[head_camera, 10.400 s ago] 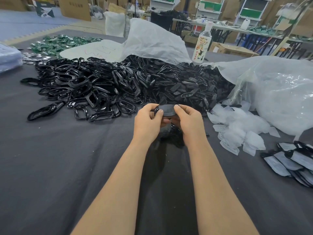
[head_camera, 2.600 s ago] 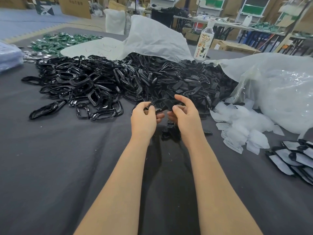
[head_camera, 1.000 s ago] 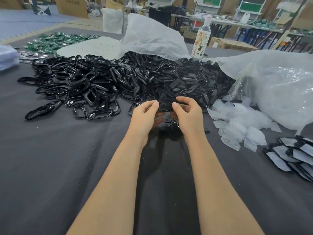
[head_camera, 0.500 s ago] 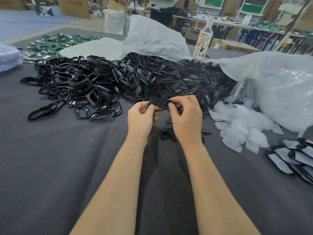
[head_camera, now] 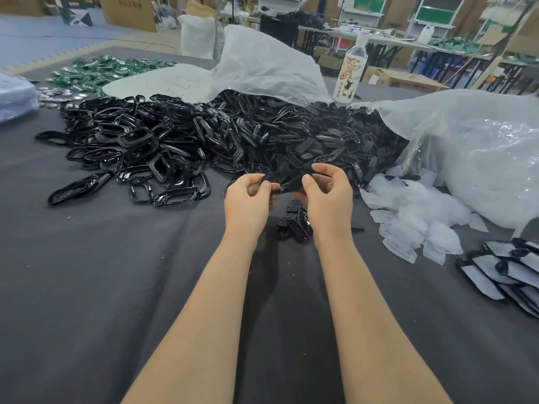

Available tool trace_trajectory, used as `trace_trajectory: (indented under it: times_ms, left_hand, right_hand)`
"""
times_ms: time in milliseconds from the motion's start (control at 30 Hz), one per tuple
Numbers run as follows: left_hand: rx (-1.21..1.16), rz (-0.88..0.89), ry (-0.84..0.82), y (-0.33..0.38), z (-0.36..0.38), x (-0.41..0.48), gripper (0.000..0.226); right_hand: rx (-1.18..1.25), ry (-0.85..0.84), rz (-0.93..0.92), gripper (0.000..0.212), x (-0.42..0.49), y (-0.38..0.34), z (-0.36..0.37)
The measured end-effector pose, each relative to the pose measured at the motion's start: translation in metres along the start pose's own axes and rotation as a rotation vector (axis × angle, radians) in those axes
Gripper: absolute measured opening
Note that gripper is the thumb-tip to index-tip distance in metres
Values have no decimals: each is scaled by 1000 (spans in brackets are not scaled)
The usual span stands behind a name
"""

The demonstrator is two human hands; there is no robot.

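On dark grey cloth-covered table (head_camera: 87, 287): heap of glossy black plastic frames (head_camera: 140, 147) far left, heap of small matte black plastic plates (head_camera: 320, 135) right of it. Just nearer, between left hand (head_camera: 248, 205) and right hand (head_camera: 329, 205): one black plastic piece (head_camera: 291, 183).

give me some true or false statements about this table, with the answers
The left hand and the right hand both pinch one black plastic part. True.
The bottle lies on its side. False: it stands upright.
The green circuit boards lie beyond the heap of black frames, at far left. True.
The clear pouches lie left of the hands. False: they lie to the right.
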State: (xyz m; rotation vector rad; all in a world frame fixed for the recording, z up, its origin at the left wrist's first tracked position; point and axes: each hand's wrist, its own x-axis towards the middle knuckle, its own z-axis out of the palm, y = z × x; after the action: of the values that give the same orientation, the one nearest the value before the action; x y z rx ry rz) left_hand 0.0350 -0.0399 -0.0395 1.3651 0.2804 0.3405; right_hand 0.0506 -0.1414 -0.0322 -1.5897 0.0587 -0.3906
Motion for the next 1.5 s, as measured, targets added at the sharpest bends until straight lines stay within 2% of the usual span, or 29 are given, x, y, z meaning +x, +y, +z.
trace_trajectory:
  times_ms: [67,300,533,700,800,900,967,1067,1167,1333,1433,1500]
  left_hand:
    - [22,10,-9,0,0,-1,14]
    - [44,34,-44,1,0,-3,14]
    - [49,44,-112,4,-1,-5,13]
    - [5,49,-151,7,-2,-7,19]
    - [-16,37,-164,7,-3,-7,20]
    - [41,40,-159,6,-3,-6,21]
    - [128,46,-150,4,-3,-6,22]
    - [153,25,-119,3,-4,-5,25]
    - [194,12,-88,3,-4,-5,21]
    - [354,106,-74,0,-4,-6,16]
    - [294,54,-82,-2,-4,-2,14]
    - [192,21,-69,-3,-4,-1,11]
  right_hand:
    - [25,-19,-17,21,-1,-1,0]
    - [-145,-8,-142,8,-3,3,1]
    - [-209,-16,-155,3,2,5,-4]
    - [-131,-37,-20,17,4,7,-7]
    - [-32,-116,97,16,6,5,-7]
    - [-90,-128,69,14,7,6,-8]
    - [-133,-130,33,4,6,7,-7]
    - [-216,-147,0,14,3,8,-6]
    - [-298,-171,-49,11,2,9,-4]
    - [-425,-143,-101,9,3,10,-6]
    - [-433,-131,-100,20,3,6,-8]
    - [-565,0,-176,25,8,6,-17]
